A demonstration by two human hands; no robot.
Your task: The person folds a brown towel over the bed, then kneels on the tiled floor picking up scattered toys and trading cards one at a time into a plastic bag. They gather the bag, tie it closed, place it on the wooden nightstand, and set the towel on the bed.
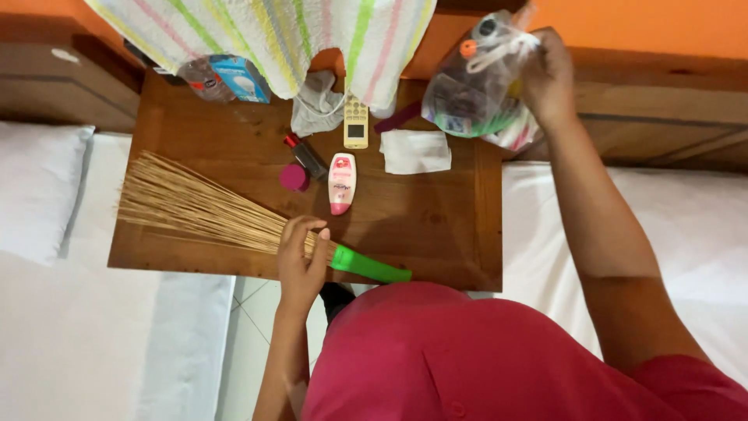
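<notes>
My left hand (302, 256) grips a stick broom (195, 204) where its pale bristles meet the green handle (370, 267); the bristles fan out to the left over the wooden bedside table (436, 234). My right hand (549, 78) holds up a clear plastic bag (475, 82) full of small items above the table's far right corner. Between the hands lie a pink and white lotion bottle (341, 182), a cream remote control (356, 123), a folded white tissue (415, 150), a small dark bottle with a red cap (305, 154) and a magenta round lid (294, 178).
A striped cloth (265, 31) hangs over the table's far edge, with a grey cloth (315, 105) and a blue box (241, 78) under it. White beds (47, 312) flank the table on both sides. An orange wall and wooden headboards (662, 101) stand behind.
</notes>
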